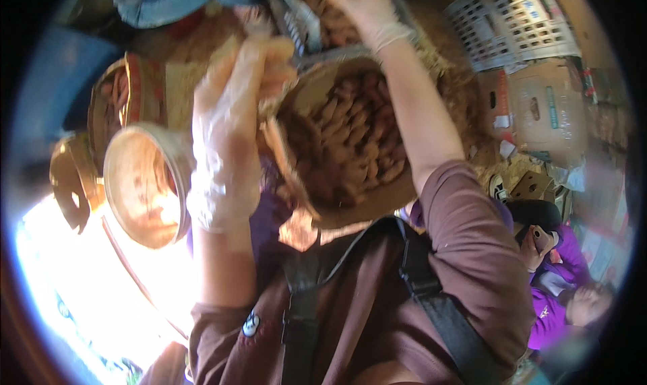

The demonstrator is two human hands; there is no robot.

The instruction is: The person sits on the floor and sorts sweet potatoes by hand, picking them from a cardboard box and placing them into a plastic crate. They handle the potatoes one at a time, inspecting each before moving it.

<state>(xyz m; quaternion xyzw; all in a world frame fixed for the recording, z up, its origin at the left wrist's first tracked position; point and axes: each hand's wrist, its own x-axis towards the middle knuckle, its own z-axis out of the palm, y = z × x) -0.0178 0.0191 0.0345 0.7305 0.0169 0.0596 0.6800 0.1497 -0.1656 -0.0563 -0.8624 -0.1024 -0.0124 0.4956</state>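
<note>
My left hand [227, 117], in a thin translucent plastic glove, is raised beside the left edge of a large cardboard box [293, 175]. Its fingers curl, but blur hides whether they grip anything. Reddish-brown elongated tubers [354, 132], which look like sweet potatoes, fill much of the box. Beyond it stands a grey crate [328, 56] lined with plastic film [308, 18], holding similar brown tubers [338, 26]. My right hand [361, 11], also gloved, reaches over this crate with its thumb stretched out to the left. The picture's top edge cuts off its other fingers.
A pale round tub [144, 183] stands at left, near a carton of reddish tubers [116, 94]. At right, a white slotted plastic crate [515, 26] sits by a printed cardboard carton [541, 107]. A person in purple [556, 284] sits at lower right. Blue fabric [187, 1] shows at top left.
</note>
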